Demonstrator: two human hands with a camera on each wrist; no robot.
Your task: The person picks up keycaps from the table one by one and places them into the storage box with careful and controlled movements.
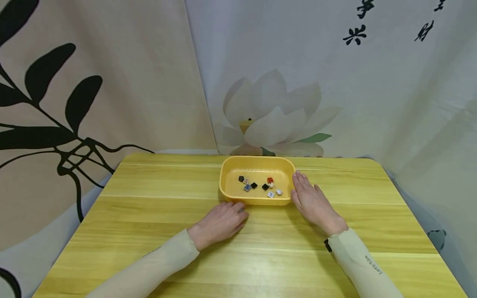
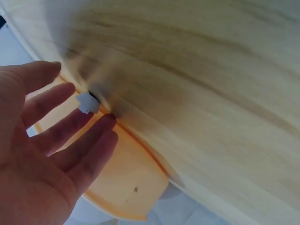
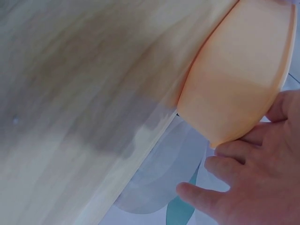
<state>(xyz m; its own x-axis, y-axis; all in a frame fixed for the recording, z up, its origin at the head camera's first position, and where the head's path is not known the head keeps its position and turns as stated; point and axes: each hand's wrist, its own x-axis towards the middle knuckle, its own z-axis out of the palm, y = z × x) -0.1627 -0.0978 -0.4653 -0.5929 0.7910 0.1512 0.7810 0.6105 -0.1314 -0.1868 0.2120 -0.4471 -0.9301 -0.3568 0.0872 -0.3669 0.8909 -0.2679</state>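
My left hand [image 1: 223, 219] is at the front of a yellow plastic tray [image 1: 257, 200], palm facing the tray and fingers loosely bent. A small grey-white block [image 2: 88, 103] shows among its fingertips; the thumb stays apart from it. Whether the fingers touch this block is unclear. On the tray's right side, my right hand [image 1: 314, 203] rests with fairly straight fingers against the outer wall; the right wrist view shows those fingers along the rim. Inside the tray lie several small pieces, including a red block [image 1: 270, 180], a black block [image 1: 265, 186] and a blue-grey block [image 1: 247, 188].
The tray stands near the far edge of a wooden table [image 1: 149, 198]. Behind the table hangs a pale curtain [image 1: 391, 103] printed with a flower, leaves and dark characters. A dark band [image 1: 327, 245] shows at the right wrist.
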